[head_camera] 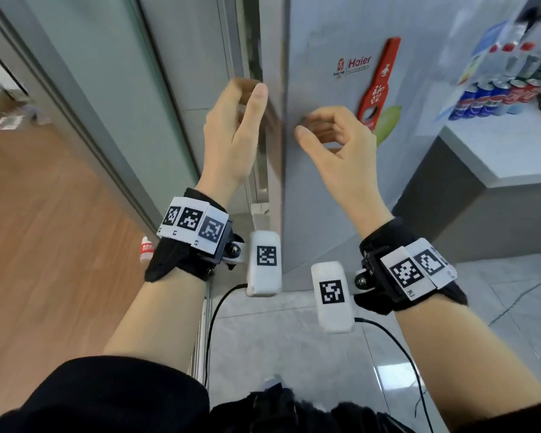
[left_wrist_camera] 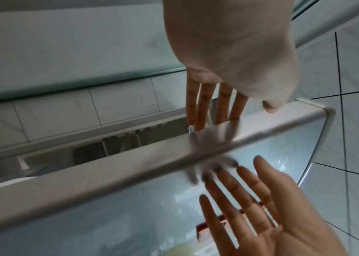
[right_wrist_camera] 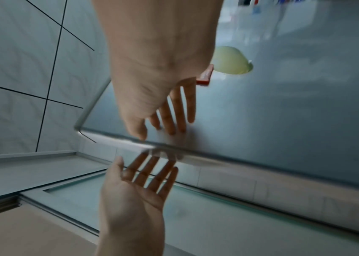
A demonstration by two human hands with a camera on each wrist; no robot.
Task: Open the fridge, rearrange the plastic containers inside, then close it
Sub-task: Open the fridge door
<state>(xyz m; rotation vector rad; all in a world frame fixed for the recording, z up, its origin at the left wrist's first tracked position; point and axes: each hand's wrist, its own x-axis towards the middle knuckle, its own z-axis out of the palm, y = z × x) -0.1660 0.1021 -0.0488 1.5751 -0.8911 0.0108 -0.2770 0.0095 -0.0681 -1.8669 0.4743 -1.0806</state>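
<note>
The grey fridge door (head_camera: pixel 325 189) stands slightly ajar; a dark gap (left_wrist_camera: pixel 99 147) shows behind its rounded left edge (left_wrist_camera: pixel 143 166). My left hand (head_camera: pixel 247 98) is at that edge, with straight fingers (left_wrist_camera: pixel 202 107) reaching behind it and the thumb in front. My right hand (head_camera: pixel 322 129) is just to the right, in front of the door face (right_wrist_camera: pixel 283 121), its fingers (left_wrist_camera: pixel 235 190) spread and holding nothing. Both hands also show in the right wrist view: the left hand (right_wrist_camera: pixel 134 199) below the edge, the right hand (right_wrist_camera: pixel 158 69) above. No plastic containers are in sight.
A red bottle-opener magnet (head_camera: pixel 380 85) and a green sticker (head_camera: pixel 389 120) sit on the door. A grey counter (head_camera: pixel 497 151) with drink cans (head_camera: pixel 494 98) stands to the right. A glass partition (head_camera: pixel 107 89) runs close on the left. A water bottle (head_camera: pixel 146 250) and cables (head_camera: pixel 219 307) lie on the floor.
</note>
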